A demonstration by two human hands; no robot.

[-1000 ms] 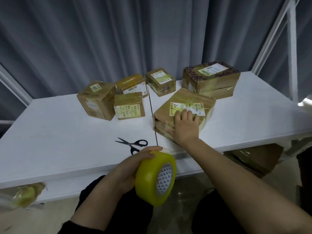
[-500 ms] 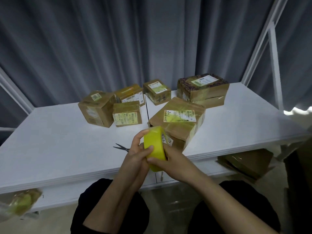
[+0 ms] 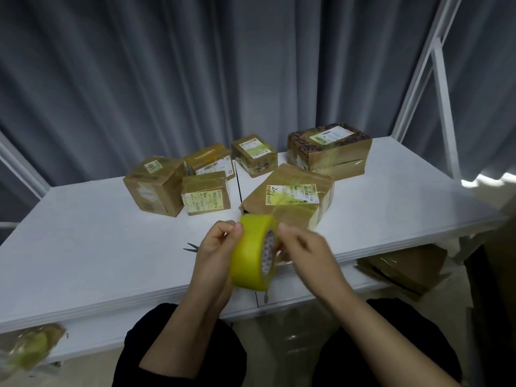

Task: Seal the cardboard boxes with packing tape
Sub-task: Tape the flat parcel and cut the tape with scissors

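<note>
My left hand clamps the fat yellow roll of packing tape, thumb and fingers curled round its rim. My right hand is blurred; its fingers look pinched at the roll's far edge, perhaps on the loose end. I should peel slowly, keeping the strip flat. Just beyond my fingertips lies the flat brown cardboard box with the white label; five more closed boxes sit farther off, their contents hidden.

Grey pleated curtains hang behind a white table, white metal frame bars rise at right, daylight glows at the curtain's right edge
</note>
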